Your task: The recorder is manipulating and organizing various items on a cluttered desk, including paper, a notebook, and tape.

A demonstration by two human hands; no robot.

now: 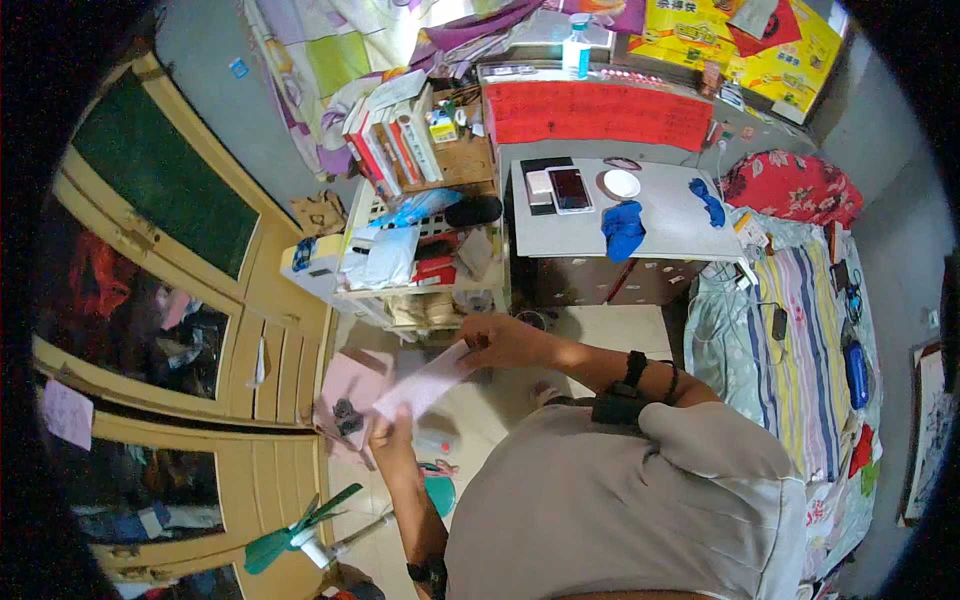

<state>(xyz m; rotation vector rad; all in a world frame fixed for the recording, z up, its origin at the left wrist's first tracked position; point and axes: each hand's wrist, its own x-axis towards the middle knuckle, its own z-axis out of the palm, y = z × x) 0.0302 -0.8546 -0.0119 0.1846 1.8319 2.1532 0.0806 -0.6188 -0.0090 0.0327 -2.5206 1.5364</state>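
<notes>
A pale pink, flat, folded piece (424,381), cloth or paper, is stretched between my two hands. My left hand (394,446) pinches its lower left end with the thumb on top. At its upper right end my right hand (484,343) grips it with bent fingers. Behind and below the piece stands a pink box or bag (352,379) near the cabinet, with a dark crumpled thing (346,416) on it. The underside of the piece and some fingertips are hidden.
Left stands a yellow wooden cabinet (281,375) with glass doors; a green-bladed fan (300,532) is near it. Ahead is a shelf (352,281) with books (394,142). A white-topped desk (667,225) bears a tablet (571,189) and blue cloth (624,229). A bed (795,360) lies right.
</notes>
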